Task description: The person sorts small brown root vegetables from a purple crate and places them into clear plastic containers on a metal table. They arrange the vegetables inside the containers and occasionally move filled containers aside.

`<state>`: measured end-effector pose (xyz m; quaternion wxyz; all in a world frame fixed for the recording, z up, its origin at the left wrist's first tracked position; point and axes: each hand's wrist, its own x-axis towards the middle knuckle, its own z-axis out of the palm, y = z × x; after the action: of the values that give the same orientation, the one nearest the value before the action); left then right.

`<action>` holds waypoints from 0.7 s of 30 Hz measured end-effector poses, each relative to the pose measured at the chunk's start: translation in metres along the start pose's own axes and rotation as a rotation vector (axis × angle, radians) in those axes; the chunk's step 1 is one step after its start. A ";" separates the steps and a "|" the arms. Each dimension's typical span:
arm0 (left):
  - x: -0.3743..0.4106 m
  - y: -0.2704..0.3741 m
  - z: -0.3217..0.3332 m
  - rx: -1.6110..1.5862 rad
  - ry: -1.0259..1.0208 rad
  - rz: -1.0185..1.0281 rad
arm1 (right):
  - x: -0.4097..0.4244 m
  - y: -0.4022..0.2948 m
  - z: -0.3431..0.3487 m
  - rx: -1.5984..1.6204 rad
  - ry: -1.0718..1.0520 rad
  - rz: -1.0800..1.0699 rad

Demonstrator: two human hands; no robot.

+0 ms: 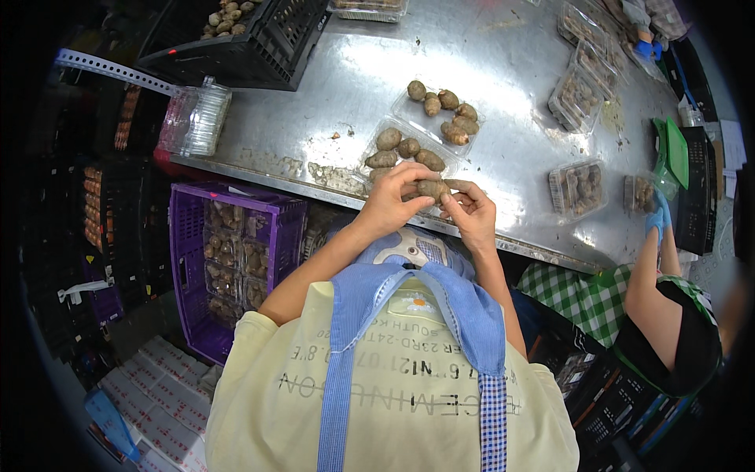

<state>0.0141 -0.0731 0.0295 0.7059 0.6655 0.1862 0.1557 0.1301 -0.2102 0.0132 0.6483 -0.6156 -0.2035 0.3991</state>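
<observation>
A small brown taro corm point(433, 189) is held between the fingertips of my left hand point(392, 197) and my right hand point(472, 212). Both hands are over the near edge of an open clear plastic clamshell box point(451, 168). Several taro corms point(408, 147) lie in the box half nearest me, partly hidden by my left hand. In the far half, more corms point(455, 133) rest, some along its rim.
The box stands on a metal table point(283, 130). A black crate point(259, 56) of corms and stacked empty clamshells point(200, 121) are at left. Below stands a purple crate point(236, 200) with filled boxes. Filled boxes point(578, 186) lie rightward, near a co-worker's blue-gloved hand point(657, 218).
</observation>
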 end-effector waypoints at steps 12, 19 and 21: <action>0.001 0.000 0.001 0.021 -0.013 0.011 | 0.006 0.000 -0.002 0.065 0.021 0.036; 0.002 0.004 -0.001 0.045 -0.025 0.021 | 0.010 -0.004 0.000 0.096 0.033 0.037; 0.002 0.004 -0.001 0.045 -0.034 0.025 | 0.011 0.001 -0.004 0.088 0.031 0.041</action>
<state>0.0153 -0.0709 0.0338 0.6918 0.6860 0.1692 0.1488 0.1397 -0.2046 0.0093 0.6696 -0.5967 -0.1629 0.4112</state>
